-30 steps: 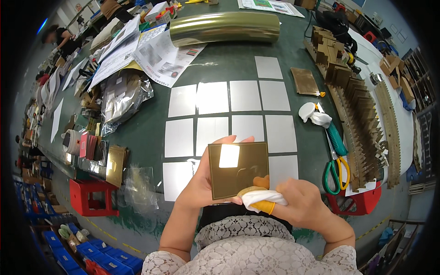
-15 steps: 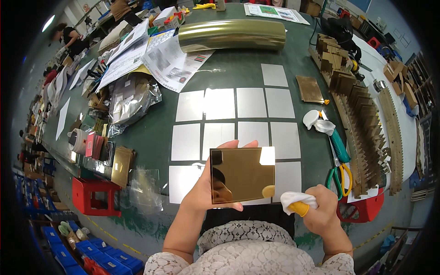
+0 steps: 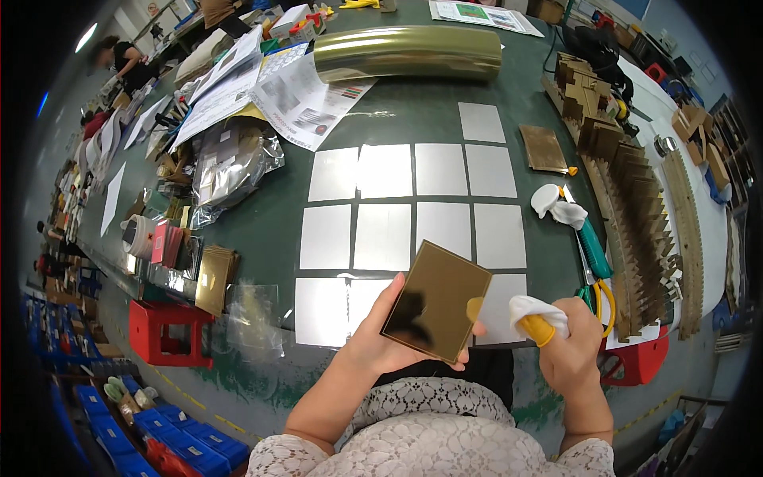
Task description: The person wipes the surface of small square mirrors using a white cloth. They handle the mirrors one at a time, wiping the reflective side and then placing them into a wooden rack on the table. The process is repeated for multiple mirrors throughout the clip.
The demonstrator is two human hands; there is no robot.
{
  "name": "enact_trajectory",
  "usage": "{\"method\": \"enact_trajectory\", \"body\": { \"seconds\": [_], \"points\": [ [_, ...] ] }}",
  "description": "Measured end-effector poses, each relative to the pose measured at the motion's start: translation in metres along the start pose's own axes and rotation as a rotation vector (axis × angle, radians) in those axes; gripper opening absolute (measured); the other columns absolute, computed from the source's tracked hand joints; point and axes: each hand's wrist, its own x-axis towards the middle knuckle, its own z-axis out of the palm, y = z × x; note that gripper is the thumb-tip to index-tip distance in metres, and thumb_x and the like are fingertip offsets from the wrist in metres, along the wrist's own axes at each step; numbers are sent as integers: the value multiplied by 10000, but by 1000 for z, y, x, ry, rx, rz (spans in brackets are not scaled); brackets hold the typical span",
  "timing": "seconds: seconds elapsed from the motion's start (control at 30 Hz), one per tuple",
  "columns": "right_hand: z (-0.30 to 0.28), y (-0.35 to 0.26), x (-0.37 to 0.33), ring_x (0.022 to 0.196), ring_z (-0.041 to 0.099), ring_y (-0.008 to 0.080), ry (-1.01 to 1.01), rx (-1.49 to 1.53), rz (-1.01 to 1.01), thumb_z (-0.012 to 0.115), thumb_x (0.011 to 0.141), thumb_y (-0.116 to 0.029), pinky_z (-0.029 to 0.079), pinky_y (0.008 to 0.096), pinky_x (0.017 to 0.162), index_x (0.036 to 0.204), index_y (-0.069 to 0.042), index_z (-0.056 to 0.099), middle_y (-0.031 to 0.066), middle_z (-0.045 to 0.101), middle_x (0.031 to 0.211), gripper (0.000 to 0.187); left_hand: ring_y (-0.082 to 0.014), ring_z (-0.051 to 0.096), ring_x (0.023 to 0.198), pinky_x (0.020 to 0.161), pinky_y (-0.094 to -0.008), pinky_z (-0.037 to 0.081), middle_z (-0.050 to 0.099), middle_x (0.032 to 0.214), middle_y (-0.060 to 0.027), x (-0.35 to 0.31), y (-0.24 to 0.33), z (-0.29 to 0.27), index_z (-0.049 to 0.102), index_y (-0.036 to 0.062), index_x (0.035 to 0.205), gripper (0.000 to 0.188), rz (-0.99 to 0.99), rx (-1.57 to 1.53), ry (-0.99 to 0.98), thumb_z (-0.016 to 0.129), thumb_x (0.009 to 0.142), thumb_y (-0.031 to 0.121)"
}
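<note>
My left hand (image 3: 370, 343) is closed around a square gold-tinted mirror plate (image 3: 445, 290), gripping it by its edges. The plate is turned at an angle above the near rows of white square sheets (image 3: 385, 237). To its right, my right hand (image 3: 576, 354) pinches a crumpled white cloth (image 3: 547, 312), and a yellow cover (image 3: 538, 331) shows at the thumb side. Cloth and plate are apart. Dark reflections and a rounded yellowish patch show on the plate's shiny face.
Beyond the sheets lies a big gold film roll (image 3: 409, 54). Scissors (image 3: 602, 298), a green-handled tool (image 3: 590, 248) and a white wad (image 3: 556, 205) are at right, beside slotted racks of brown plates (image 3: 628, 230). Papers (image 3: 306, 103) and a clear bag (image 3: 234, 163) lie left.
The mirror plate has rotated clockwise and shifted right in my left hand. My right hand with the cloth has moved slightly right and up.
</note>
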Motion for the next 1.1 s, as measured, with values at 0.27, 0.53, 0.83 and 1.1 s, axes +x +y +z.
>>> {"method": "enact_trajectory", "body": {
  "seconds": [0.27, 0.53, 0.83, 1.1],
  "points": [
    [3, -6, 10, 617, 536, 186, -87, 53, -21, 734, 680, -156, 420, 296, 487, 940, -152, 734, 40, 514, 751, 261, -355, 636, 954, 815, -524, 545, 518, 1230, -335, 1, -7, 4, 274, 51, 1466, 725, -73, 127, 24, 168, 997, 594],
    [11, -11, 15, 629, 551, 190, -139, 13, -168, 759, 636, -214, 433, 306, 509, 911, -160, 731, 29, 488, 765, 282, -308, 636, 976, 849, -507, 540, 554, 1201, -243, 1, -10, 18, 343, 50, 1413, 704, -127, 287, 156, 149, 1001, 588],
    [14, 5, 27, 647, 535, 187, -166, -61, -170, 687, 697, -177, 436, 296, 511, 1045, -152, 698, 40, 457, 768, 348, -286, 653, 928, 837, -493, 551, 579, 1148, -220, 3, -12, 22, 360, 41, 1394, 699, -191, 285, 128, 139, 1005, 577],
    [17, -5, 20, 659, 556, 212, -183, 29, -174, 723, 683, -212, 436, 319, 513, 1003, -161, 720, 48, 489, 776, 324, -285, 653, 930, 818, -494, 562, 581, 1138, -226, 4, -13, 19, 351, 22, 1398, 718, -210, 300, 162, 126, 1004, 579]
  ]
}}
